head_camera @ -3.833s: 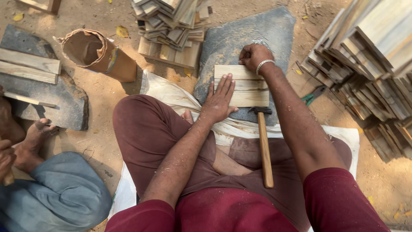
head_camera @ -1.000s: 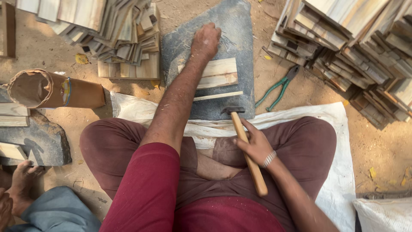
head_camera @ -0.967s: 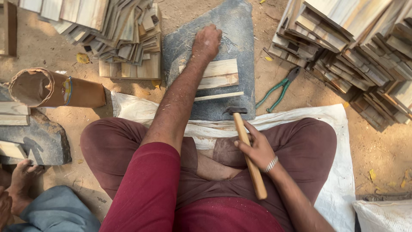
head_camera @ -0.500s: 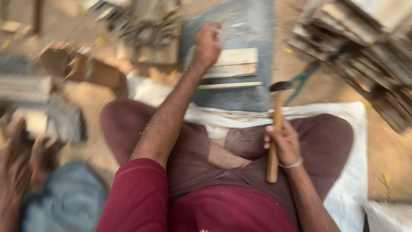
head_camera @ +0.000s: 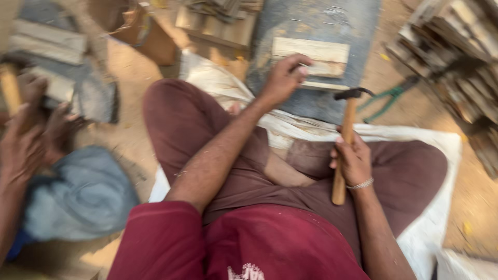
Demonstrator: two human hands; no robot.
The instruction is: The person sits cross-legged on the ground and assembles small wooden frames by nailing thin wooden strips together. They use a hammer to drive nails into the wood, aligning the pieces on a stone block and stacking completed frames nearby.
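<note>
— What does the seated worker hold?

— The right hand (head_camera: 353, 161) is wrapped tight around a wooden-handled hammer (head_camera: 345, 140), its dark metal head raised above the lap.

— And the left hand (head_camera: 282, 78)?

— Its fingers curl onto pale, flat wood slats (head_camera: 311, 59) lying on a rough grey stone slab (head_camera: 321, 26). Green-handled pliers (head_camera: 386, 98) lie on the sandy ground just beside the slab.

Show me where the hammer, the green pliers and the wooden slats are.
hammer (head_camera: 344, 140), head view, on its wooden handle.
green pliers (head_camera: 388, 97), head view, on a handle.
wooden slats (head_camera: 311, 51), head view, on the top slat's face.
</note>
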